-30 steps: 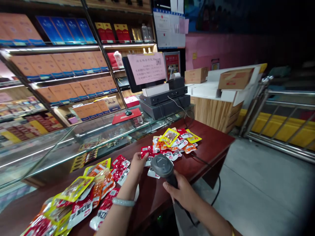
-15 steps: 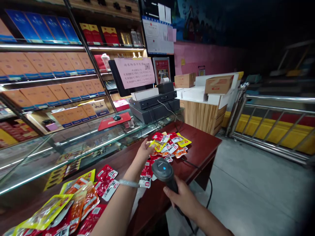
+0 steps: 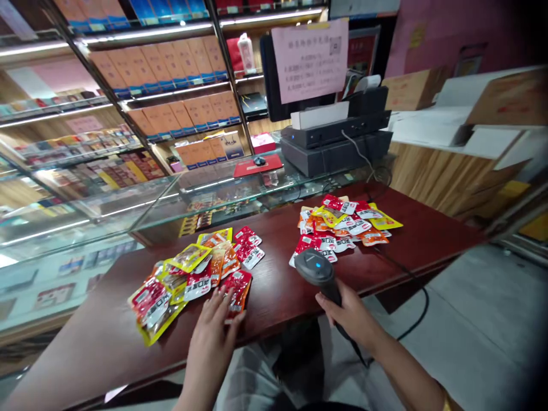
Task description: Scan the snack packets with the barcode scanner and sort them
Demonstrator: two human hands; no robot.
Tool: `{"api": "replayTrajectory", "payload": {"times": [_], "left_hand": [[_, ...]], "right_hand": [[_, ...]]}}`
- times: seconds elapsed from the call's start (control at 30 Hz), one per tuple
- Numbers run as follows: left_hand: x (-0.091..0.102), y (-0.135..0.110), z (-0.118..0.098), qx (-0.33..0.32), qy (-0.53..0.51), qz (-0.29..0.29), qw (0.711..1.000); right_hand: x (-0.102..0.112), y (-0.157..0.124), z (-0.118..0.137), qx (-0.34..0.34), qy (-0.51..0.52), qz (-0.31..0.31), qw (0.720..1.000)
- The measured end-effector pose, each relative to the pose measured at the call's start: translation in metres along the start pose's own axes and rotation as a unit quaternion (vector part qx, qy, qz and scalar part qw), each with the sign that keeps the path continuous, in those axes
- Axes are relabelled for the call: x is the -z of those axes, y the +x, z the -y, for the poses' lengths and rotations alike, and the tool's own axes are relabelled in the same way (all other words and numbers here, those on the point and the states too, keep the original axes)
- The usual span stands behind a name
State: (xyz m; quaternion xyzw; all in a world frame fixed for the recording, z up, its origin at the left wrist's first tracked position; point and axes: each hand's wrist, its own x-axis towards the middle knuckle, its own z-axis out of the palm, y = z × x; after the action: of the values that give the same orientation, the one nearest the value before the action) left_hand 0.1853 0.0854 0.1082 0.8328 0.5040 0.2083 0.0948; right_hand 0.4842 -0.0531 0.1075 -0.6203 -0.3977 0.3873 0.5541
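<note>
Shelves (image 3: 171,91): behind your table (image 3: 274,299), lined with orange boxes (image 3: 156,63).
Glass case (image 3: 124,200): along the table's far edge, small goods inside, too blurred to name.
Left heap (image 3: 188,262): flat, seemingly sealed packets toward the table's left end; the yellow ones show brownish contents.
Left hand (image 3: 215,322): yours, fingers spread at a red packet (image 3: 238,282) by the near edge; you may be only touching it, a grip cannot be told.
Scanner (image 3: 315,265): blue light lit, above the near edge.
Right hand (image 3: 349,314): yours, wrapped round the scanner's handle.
Right heap (image 3: 349,222): mixed packets toward the far right corner.
Scanned so far: your packets look sorted into two groups; which are done or left cannot be told.
</note>
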Motion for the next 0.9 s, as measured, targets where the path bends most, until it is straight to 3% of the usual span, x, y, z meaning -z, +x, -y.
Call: {"api": "replayTrajectory", "payload": {"times": [0.13,0.4,0.6,0.77,0.9], "left_hand": [[0.017,-0.004,0.008,0.074,0.133,-0.051,0.987],[0.011,0.02,0.006,0.123,0.169,0.007,0.978],[0.01,0.027,0.003,0.136,0.025,-0.028,0.99],[0.009,0.045,-0.009,0.156,-0.057,-0.117,0.979],[-0.006,0.068,-0.025,0.151,-0.194,-0.122,0.962]], "right_hand": [[-0.012,-0.003,0.004,0.01,-0.023,0.029,0.999],[-0.026,-0.006,0.012,0.03,-0.056,0.068,0.996],[-0.027,-0.004,0.008,0.039,-0.045,0.066,0.996],[-0.023,-0.002,0.004,0.044,-0.039,0.058,0.997],[-0.021,0.003,0.007,0.049,-0.025,0.042,0.998]]}}
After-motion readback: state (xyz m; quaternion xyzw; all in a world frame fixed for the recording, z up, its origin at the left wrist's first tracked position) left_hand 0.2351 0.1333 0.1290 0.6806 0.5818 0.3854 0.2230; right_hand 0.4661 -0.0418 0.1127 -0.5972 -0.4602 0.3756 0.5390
